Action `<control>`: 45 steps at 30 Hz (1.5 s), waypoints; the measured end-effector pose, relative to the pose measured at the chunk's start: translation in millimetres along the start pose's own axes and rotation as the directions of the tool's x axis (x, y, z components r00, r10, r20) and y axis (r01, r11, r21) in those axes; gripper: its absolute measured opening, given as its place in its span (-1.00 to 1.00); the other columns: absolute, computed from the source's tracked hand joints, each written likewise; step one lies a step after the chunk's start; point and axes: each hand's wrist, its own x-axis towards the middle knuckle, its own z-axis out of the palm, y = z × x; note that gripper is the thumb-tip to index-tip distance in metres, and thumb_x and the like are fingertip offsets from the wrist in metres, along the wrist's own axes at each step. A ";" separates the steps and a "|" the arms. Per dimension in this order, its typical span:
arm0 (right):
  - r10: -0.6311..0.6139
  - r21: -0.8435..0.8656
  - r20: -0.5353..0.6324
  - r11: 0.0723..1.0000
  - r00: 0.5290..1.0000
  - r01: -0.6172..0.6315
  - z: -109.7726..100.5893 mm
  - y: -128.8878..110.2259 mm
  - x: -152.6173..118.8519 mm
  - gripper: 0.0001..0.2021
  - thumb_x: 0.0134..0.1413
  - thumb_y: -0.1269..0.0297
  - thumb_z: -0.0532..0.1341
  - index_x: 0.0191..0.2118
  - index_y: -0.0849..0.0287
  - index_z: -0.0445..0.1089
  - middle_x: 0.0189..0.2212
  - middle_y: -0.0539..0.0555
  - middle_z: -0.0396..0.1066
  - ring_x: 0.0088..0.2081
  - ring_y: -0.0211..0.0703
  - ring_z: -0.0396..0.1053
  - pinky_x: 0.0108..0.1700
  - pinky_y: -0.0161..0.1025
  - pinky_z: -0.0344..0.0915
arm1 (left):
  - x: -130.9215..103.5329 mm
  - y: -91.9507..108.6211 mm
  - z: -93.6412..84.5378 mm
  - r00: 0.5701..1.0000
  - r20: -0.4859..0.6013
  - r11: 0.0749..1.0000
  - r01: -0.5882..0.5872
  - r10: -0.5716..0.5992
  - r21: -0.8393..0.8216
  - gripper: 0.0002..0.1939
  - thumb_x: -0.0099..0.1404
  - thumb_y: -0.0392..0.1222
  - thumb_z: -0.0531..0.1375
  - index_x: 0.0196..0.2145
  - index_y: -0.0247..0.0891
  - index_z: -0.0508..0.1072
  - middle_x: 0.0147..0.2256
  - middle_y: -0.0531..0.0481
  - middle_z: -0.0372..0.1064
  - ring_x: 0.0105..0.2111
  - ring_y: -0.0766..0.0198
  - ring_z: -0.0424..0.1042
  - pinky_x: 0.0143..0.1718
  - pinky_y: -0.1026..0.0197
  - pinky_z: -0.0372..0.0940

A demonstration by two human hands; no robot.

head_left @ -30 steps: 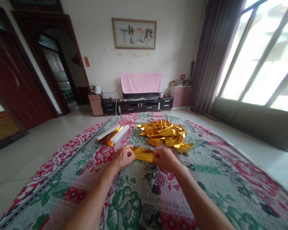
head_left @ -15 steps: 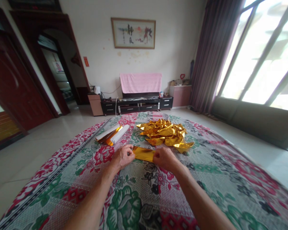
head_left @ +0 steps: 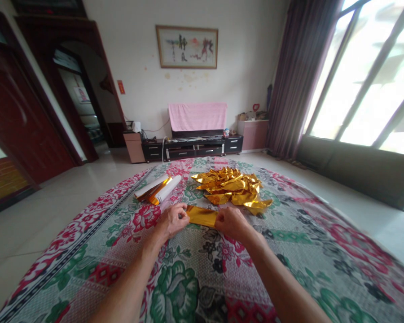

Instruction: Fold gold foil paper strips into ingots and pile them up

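A flat strip of gold foil paper is stretched between my two hands, low over the patterned cloth. Its left end is pinched by my left hand, thumb against fingers. My right hand is closed on the right end, knuckles up. Just beyond my hands lies a pile of folded gold foil pieces, shiny and pointed, heaped on each other. To the left of the pile, a loose roll of white-backed gold foil sheets rests on the cloth.
A flowered cloth in red, green and grey covers the round-edged surface before me. Beyond it stands a low black cabinet with a pink towel draped above. A purple curtain hangs by the window at right; a dark red door is at left.
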 end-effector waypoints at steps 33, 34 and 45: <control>0.001 -0.016 -0.002 1.000 1.000 -0.001 1.6 1.3 0.3 -0.78 -0.14 0.39 0.09 -0.47 0.24 0.50 -0.52 0.11 0.46 -0.49 -0.24 0.34 -0.50 -0.35 -0.03 | 4.3 -7.0 2.4 1.000 -0.008 1.000 0.012 -0.013 -0.023 -0.87 0.01 -0.27 0.16 -0.65 -0.26 0.40 -0.19 0.00 0.40 -0.22 0.27 0.40 -0.12 0.24 0.24; -0.003 -0.013 -0.006 1.000 1.000 0.003 2.2 1.6 0.5 -0.78 -0.13 0.40 0.09 -0.47 0.24 0.50 -0.52 0.11 0.46 -0.48 -0.24 0.34 -0.49 -0.35 -0.03 | 4.4 -6.7 2.3 1.000 -0.007 1.000 0.010 -0.010 -0.021 -0.88 0.01 -0.28 0.16 -0.65 -0.26 0.39 -0.19 -0.01 0.39 -0.22 0.27 0.40 -0.12 0.24 0.24; 0.008 0.056 -0.017 0.998 1.000 -0.007 3.4 0.0 -5.1 -0.83 -0.09 0.39 0.09 -0.41 0.16 0.44 -0.47 0.03 0.43 -0.44 -0.30 0.33 -0.48 -0.39 -0.03 | 3.8 -11.7 3.3 0.996 -0.031 0.997 -0.079 0.079 0.002 -0.94 0.02 -0.28 0.18 -0.47 -0.24 0.35 -0.34 0.02 0.37 -0.25 0.26 0.35 -0.14 0.18 0.22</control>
